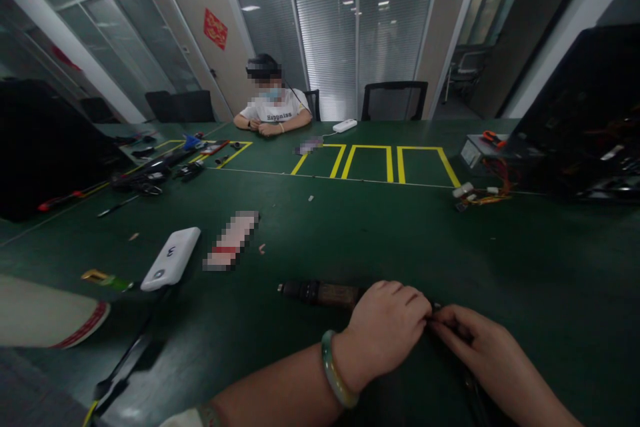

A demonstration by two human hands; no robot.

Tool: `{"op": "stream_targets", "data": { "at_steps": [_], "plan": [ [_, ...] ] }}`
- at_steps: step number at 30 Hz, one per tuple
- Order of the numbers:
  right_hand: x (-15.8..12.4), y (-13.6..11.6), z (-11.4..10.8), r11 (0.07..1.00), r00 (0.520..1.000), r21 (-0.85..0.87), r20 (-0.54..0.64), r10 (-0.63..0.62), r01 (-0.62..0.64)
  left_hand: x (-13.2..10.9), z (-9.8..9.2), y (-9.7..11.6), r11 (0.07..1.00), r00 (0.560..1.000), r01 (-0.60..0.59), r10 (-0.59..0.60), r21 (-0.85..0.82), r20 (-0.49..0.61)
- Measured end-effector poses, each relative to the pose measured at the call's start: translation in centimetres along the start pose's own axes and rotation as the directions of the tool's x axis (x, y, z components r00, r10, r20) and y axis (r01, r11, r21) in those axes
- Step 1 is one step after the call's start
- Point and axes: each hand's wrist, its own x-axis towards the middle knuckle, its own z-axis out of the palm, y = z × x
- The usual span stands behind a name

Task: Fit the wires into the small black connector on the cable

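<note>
On the green table in front of me lies a dark, cylindrical electric screwdriver (320,293), with its narrow tip pointing left. My left hand (387,323), with a green bangle at the wrist, is closed over its rear part. Close against it, my right hand (467,330) pinches at the rear end, where a dark cable (470,383) runs down beneath the palm. The fingers hide the exact spot where cable and screwdriver meet.
A white power bank (171,259), a blurred-out pink phone-shaped item (233,241) and a green-handled screwdriver (107,279) lie left. Tools and dark parts (155,170) crowd the far left. A metal box with wires (480,153) stands right. Another person (275,107) sits opposite.
</note>
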Motion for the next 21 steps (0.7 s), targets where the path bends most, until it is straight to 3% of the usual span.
{"op": "stream_targets", "data": {
  "at_steps": [7, 15, 21],
  "plan": [
    [-0.03, 0.17, 0.01, 0.999, 1.000, 0.038, 0.006, -0.002, 0.002, 0.02, 0.24, -0.12, 1.000, 1.000, -0.009, 0.009, 0.007, 0.013],
    [-0.14, 0.23, -0.10, 0.997, 1.000, -0.079, 0.019, 0.003, -0.002, 0.05, 0.52, -0.16, 1.000, 1.000, 0.000, 0.000, -0.013, 0.000],
    [-0.04, 0.55, 0.02, 0.999, 1.000, -0.033, 0.018, -0.017, 0.018, 0.02, 0.24, -0.14, 1.000, 1.000, 0.000, 0.000, -0.003, 0.015]
  ]
}}
